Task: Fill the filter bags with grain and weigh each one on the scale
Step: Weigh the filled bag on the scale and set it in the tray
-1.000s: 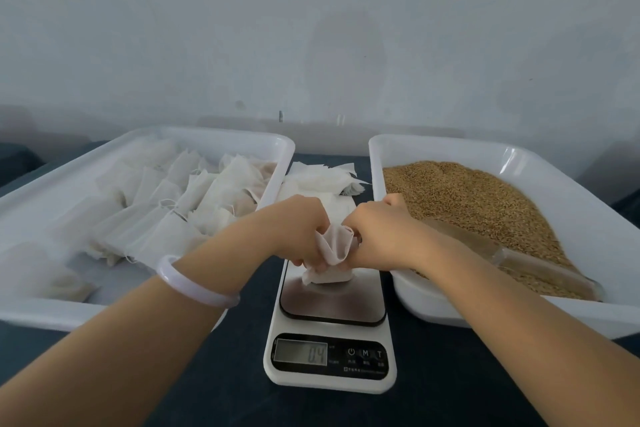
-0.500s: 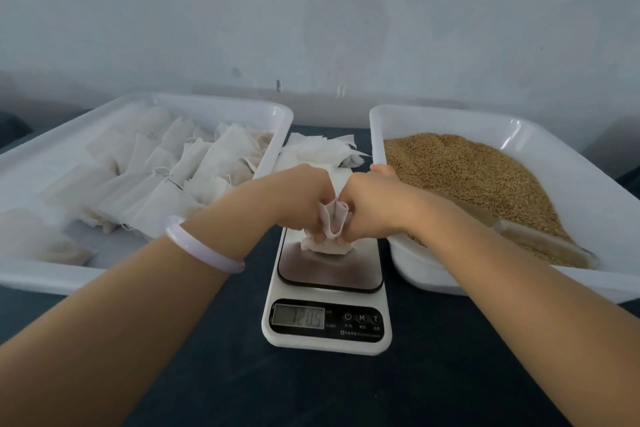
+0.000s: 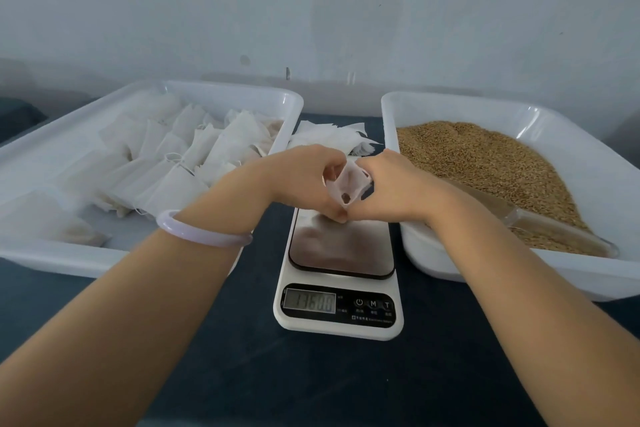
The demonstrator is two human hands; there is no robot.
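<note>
A dark, matte counter runs to a pale, faintly stained wall. In the middle sits a white scale; its display is lit, but the digits are too blurred to read. Above the far end of its steel plate, the left hand and right hand meet with fingers curled, both pinching one small white filter bag between them. The bag seems to touch the plate, though the hands hide its base. A white tray of bags stands to the left, and a tray of grain with a scoop to the right. Loose bags lie behind the scale.
</note>
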